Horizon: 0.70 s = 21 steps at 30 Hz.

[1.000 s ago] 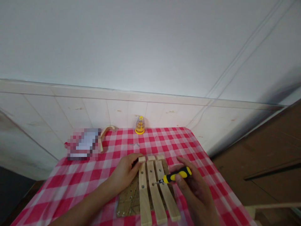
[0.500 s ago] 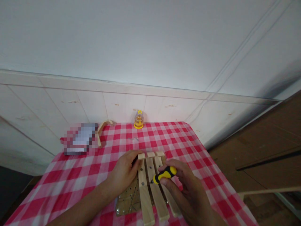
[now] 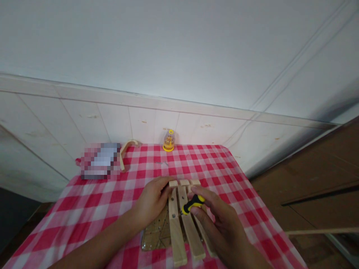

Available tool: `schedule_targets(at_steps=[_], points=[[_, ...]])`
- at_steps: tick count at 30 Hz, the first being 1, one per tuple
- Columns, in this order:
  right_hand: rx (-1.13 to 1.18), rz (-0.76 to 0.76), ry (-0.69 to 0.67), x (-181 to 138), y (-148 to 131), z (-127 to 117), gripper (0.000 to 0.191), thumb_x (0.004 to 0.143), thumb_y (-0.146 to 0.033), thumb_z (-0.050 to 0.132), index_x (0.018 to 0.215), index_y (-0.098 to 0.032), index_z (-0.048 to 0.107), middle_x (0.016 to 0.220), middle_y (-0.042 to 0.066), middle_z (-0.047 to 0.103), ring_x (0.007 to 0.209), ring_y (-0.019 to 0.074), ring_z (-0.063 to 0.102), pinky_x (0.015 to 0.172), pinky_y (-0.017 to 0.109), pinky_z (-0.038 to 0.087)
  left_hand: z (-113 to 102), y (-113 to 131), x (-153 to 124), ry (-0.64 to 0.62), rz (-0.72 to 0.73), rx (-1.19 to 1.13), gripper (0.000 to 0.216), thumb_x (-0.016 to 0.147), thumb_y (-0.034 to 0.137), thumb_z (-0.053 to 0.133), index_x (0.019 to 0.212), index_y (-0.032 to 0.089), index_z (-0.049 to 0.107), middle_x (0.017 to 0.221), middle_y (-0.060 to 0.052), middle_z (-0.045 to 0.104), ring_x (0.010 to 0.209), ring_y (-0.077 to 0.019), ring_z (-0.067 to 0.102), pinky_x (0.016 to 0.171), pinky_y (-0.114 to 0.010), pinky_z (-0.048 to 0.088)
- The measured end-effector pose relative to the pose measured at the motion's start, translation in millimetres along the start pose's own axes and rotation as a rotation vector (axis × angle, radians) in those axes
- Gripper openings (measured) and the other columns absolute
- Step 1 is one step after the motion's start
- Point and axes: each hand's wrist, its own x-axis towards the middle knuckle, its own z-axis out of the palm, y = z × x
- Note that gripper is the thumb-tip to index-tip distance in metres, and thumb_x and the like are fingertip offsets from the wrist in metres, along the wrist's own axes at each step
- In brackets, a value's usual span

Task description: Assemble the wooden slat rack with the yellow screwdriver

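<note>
Three pale wooden slats [image 3: 177, 231] lie side by side on the red-and-white checked tablecloth [image 3: 92, 209], over a clear gridded mat [image 3: 157, 233]. My left hand [image 3: 153, 203] rests curled against the left slat's far end, gripping it. My right hand [image 3: 217, 220] is closed round a yellow-and-black screwdriver [image 3: 193, 203], whose tip points left at the left slat near a screw.
A small yellow dome-shaped bit holder [image 3: 168, 140] stands at the table's far edge by the panelled wall. A curved wooden piece [image 3: 127, 149] and a blurred-out object lie at the far left. Loose small screws [image 3: 163, 163] lie mid-table. Brown floor lies to the right.
My right hand has carried the screwdriver leftwards, from the middle slat towards the left slat. My left hand has stayed on the slat's end.
</note>
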Motion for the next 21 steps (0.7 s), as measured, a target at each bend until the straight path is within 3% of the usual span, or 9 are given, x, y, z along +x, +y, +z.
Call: schedule_targets(at_steps=[5,21], points=[[-0.039,-0.027,0.012,2.7,0.1,6.2,0.044,0.098,-0.016,0.062,0.136,-0.038,0.059,0.120,-0.002,0.075,0.105,0.0154,0.075,0.099,0.027,0.059,0.2,-1.4,-0.6,0.002,0.028,0.013,0.028,0.098,0.020,0.049,0.112,0.021,0.073,0.110,-0.009,0.079,0.105,-0.0245,0.071,0.094,-0.038,0.054],[-0.072,-0.088,-0.095,7.0,-3.6,7.8,0.044,0.101,-0.014,0.055,0.139,-0.036,0.055,0.125,0.000,0.073,0.112,0.0140,0.072,0.099,0.023,0.058,0.9,-5.1,-0.5,-0.006,0.044,0.025,0.029,0.096,0.015,0.049,0.112,0.019,0.072,0.112,-0.010,0.078,0.104,-0.0255,0.071,0.092,-0.038,0.054]])
